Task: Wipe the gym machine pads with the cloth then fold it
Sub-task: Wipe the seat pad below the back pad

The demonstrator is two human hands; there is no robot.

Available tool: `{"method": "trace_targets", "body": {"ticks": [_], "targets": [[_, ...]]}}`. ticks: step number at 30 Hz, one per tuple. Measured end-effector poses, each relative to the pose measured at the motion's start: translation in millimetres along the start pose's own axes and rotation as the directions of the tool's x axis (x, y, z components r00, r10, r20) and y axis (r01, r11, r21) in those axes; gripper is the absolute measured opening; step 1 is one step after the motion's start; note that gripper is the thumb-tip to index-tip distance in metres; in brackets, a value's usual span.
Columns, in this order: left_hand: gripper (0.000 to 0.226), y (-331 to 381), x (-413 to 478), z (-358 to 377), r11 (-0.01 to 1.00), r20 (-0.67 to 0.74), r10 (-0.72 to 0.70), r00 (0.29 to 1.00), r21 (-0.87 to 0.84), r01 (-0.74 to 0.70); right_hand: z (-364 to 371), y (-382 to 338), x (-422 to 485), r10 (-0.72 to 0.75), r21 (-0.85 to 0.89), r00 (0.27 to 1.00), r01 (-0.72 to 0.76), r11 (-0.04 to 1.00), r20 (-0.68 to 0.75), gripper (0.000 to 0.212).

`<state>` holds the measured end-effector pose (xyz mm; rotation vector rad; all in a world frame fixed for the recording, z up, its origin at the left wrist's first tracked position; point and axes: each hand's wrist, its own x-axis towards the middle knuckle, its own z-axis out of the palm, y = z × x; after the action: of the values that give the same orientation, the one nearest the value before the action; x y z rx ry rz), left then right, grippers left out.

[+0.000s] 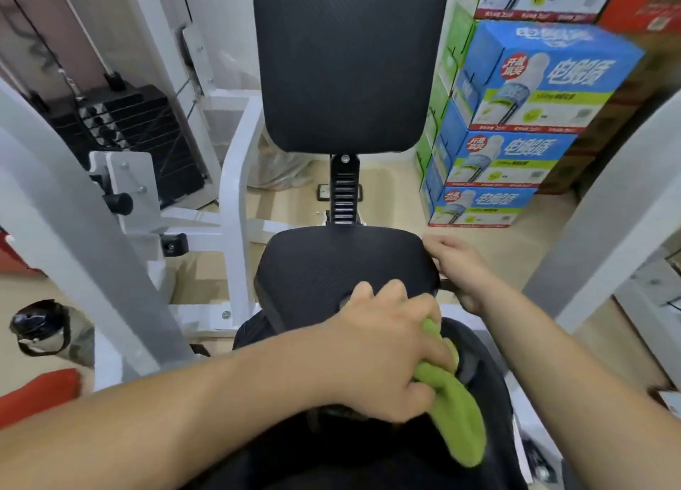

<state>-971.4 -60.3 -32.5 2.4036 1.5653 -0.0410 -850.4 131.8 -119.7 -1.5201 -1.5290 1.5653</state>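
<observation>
**Head view: left hand holding cloth at near edge of seat pad, right hand on seat's right edge**

1. White-painted steel machine frame (236,195): uprights and cross-members fill the left side of the scene, and a further white member rises at the right edge.
2. Tall black textured back pad (350,66): upright, centre far, mounted on a black notched post.
3. Black textured seat pad (331,265): centre, directly near of the post. A second dark rounded pad (482,357) sits near and right of it, partly hidden by the arms.
4. Stacked blue-and-green printed cardboard cartons (545,77): far right, on the floor beside the back pad.
5. Black plate weight stack (140,128): far left, inside the frame.
6. Left hand (387,349): reaches across from the near left, knuckles up, fingers curled down and clenched on the cloth at the seat pad's near edge.
7. Right hand (457,268): rests on the seat pad's right edge, fingers bent over it. Whether they clasp anything below the edge cannot be told.
8. Green fabric cloth (453,408): bunched under the left hand's fingers, with its loose end trailing near and right over the second dark pad.
9. Dark-capped grey bottle (44,327): lying on the floor, near left.
</observation>
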Motion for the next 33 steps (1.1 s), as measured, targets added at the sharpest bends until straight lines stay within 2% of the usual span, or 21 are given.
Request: {"method": "trace_targets", "body": {"ticks": [3,7,10,12,14,17,19,21,23,25,27,29,30,31,33], "targets": [[0.034,4.5,49.7,-7.9,0.980,0.127,-0.031,0.991,0.200,0.005,-22.2,7.8,-5.9,0.095,0.051,0.994,-0.097,0.994,0.045,0.022],[0.034,-6.9,122.8,2.8,0.967,0.128,-0.127,0.984,0.239,0.094,-43.7,12.6,-4.9,0.133,0.162,0.989,-0.122,0.979,-0.060,0.017],[0.042,-33.6,169.3,6.5,0.959,0.054,-0.253,0.966,0.146,0.243,-46.4,10.5,-5.1,0.159,0.203,0.968,-0.119,0.972,-0.194,0.012],[0.043,-52.5,186.5,7.6,0.928,0.035,-0.373,0.927,0.005,0.373,-45.6,14.4,-3.8,0.106,0.147,0.955,-0.067,0.987,-0.277,0.018],[0.045,-68.0,188.3,8.7,0.911,0.017,-0.402,0.916,-0.095,0.401,-45.2,15.8,-1.8,0.027,0.076,0.942,-0.002,0.997,-0.334,0.022],[0.048,-84.3,152.2,10.1,0.931,-0.065,-0.342,0.938,-0.160,0.328,-38.9,12.3,6.3,-0.039,0.028,0.959,0.049,0.998,-0.279,0.019],[0.049,-104.4,117.7,18.5,0.933,-0.149,-0.343,0.928,-0.166,0.318,-27.4,3.9,15.5,-0.084,-0.033,0.975,0.079,0.996,-0.208,0.018],[0.048,-139.8,97.0,22.1,0.894,-0.190,-0.445,0.875,-0.157,0.420,-13.3,-11.4,28.5,-0.157,-0.145,0.978,0.137,0.980,-0.140,0.016],[0.047,-176.5,87.7,19.3,0.798,-0.180,-0.602,0.778,-0.156,0.582,0.1,-31.6,39.1,-0.211,-0.232,0.975,0.189,0.954,-0.075,0.013],[0.044,-195.5,84.5,14.0,0.748,-0.231,-0.663,0.712,-0.197,0.634,8.3,-42.1,52.2,-0.198,-0.286,0.980,0.187,0.940,-0.010,0.015],[0.039,-200.1,87.7,10.1,0.803,-0.459,-0.590,0.665,-0.241,0.545,17.4,-41.9,64.4,-0.125,-0.362,0.989,0.143,0.921,0.073,0.015],[0.040,-200.6,100.1,4.8,0.891,-0.673,-0.386,0.631,-0.094,0.444,22.9,-32.4,72.2,-0.070,-0.399,0.994,0.098,0.912,0.085,0.015],[0.040,-204.3,108.1,2.8,0.911,-0.726,-0.263,0.635,0.029,0.410,23.7,-27.9,74.2,-0.058,-0.378,0.996,0.081,0.922,0.070,0.013],[0.040,-211.5,116.3,2.7,0.908,-0.733,-0.134,0.667,0.179,0.379,23.3,-25.1,74.3,-0.051,-0.352,0.997,0.070,0.933,0.064,0.013],[0.044,-234.6,130.6,7.6,0.829,-0.628,0.065,0.775,0.467,0.309,22.0,-23.1,79.1,-0.053,-0.360,0.997,0.073,0.930,0.063,0.016]]}}
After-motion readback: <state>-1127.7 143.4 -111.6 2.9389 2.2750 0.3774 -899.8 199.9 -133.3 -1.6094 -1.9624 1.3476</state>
